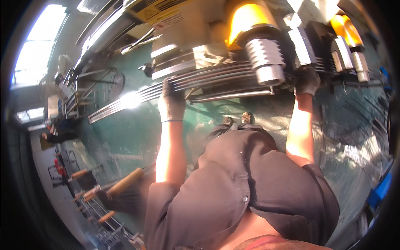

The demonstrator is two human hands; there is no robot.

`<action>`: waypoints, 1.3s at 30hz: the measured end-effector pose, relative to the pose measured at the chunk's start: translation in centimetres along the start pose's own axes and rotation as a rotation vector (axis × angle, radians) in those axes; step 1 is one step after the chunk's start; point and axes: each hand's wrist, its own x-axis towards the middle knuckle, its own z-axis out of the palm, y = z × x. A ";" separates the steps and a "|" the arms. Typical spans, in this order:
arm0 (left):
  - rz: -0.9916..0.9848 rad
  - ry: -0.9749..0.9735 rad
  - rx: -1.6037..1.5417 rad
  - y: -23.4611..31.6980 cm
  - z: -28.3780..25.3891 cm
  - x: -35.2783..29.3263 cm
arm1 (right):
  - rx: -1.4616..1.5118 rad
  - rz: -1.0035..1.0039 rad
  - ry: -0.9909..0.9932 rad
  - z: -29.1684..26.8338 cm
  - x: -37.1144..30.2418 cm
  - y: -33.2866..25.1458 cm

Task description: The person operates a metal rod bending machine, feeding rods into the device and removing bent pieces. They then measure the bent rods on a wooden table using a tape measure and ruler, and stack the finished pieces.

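Several long, thin metal rods (pixel 143 95) lie side by side in a bundle, slanting from the lower left up toward the machine. My left hand (pixel 172 103), in a light work glove with a dark palm side, is closed round the bundle left of the machine's middle. Farther right, my gloved right hand (pixel 307 83) grips the rods below a grey metal block (pixel 302 46); shadow hides part of its fingers. Between the hands, a ridged silver cylinder (pixel 266 60) under a yellow housing (pixel 252 21) stands close to the rods.
Another yellow unit (pixel 348 31) with a silver tip stands at the far right. A separate metal bar (pixel 231 96) runs below the bundle. Racks with wooden-coloured rollers (pixel 125 182) stand at lower left. A person in dark clothes (pixel 64 130) is farther off at left. Thin rods (pixel 362 112) lie at right.
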 end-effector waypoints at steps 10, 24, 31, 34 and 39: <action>0.216 0.099 0.020 11.5 -8.8 1.0 | 0.305 0.307 0.055 -1.4 -0.8 -2.2; 0.439 0.471 -0.218 44.5 -40.5 10.1 | -0.817 0.403 -0.111 2.9 -30.5 1.3; 0.495 0.493 -0.100 51.5 -47.5 15.1 | -1.538 0.247 -1.156 3.2 -41.9 -2.1; 0.506 0.525 -0.041 51.3 -47.9 13.3 | -1.813 -0.160 -1.469 4.1 -41.2 -3.1; 0.391 0.483 0.155 50.7 -45.2 12.1 | -1.954 -0.640 -1.566 4.6 -41.1 -3.2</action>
